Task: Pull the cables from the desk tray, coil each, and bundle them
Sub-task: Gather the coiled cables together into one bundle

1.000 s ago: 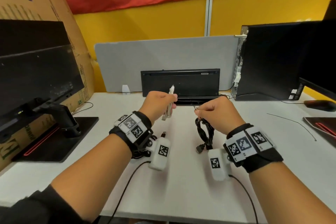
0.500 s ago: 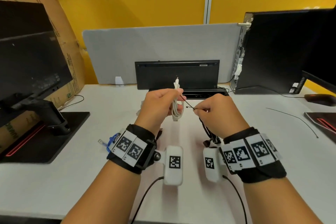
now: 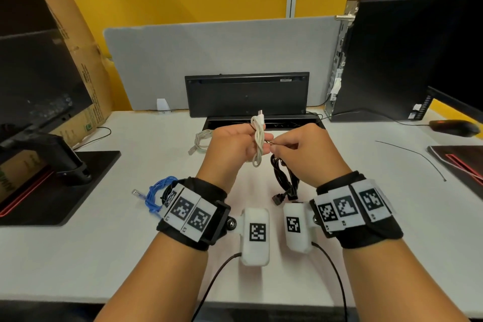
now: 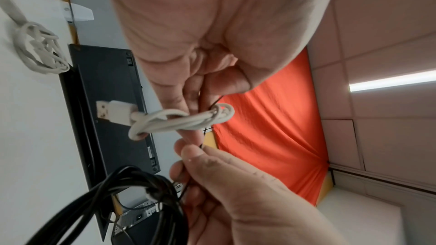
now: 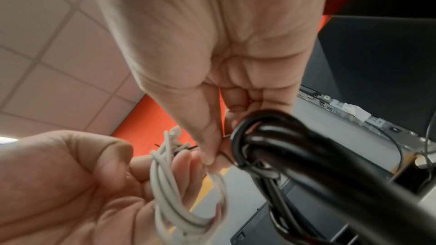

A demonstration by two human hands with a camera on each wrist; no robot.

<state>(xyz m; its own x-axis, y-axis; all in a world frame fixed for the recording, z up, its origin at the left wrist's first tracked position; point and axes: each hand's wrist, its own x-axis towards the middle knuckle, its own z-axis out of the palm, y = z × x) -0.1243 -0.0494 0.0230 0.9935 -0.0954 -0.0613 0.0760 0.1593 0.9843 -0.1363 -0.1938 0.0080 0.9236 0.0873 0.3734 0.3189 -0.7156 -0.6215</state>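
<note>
Two hands raised over the desk (image 3: 366, 204), close together. Left hand (image 3: 230, 144) grasping white cable (image 3: 258, 138), coiled into a slim upright hank with its plug on top. Right hand (image 3: 305, 149) pinching thin black tie (image 4: 204, 130), black cable (image 3: 283, 178) coil hanging beneath. Best kept taut, wrapped round the hank's middle, twisted snug without crushing loops.

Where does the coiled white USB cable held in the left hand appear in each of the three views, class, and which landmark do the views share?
Head: the white USB cable is at centre, upright in the left hand.
Left wrist: at centre, lying sideways, plug pointing left.
Right wrist: lower left of centre, beside the thumb.
Shared landmark: the black cable coil in the right hand.
</note>
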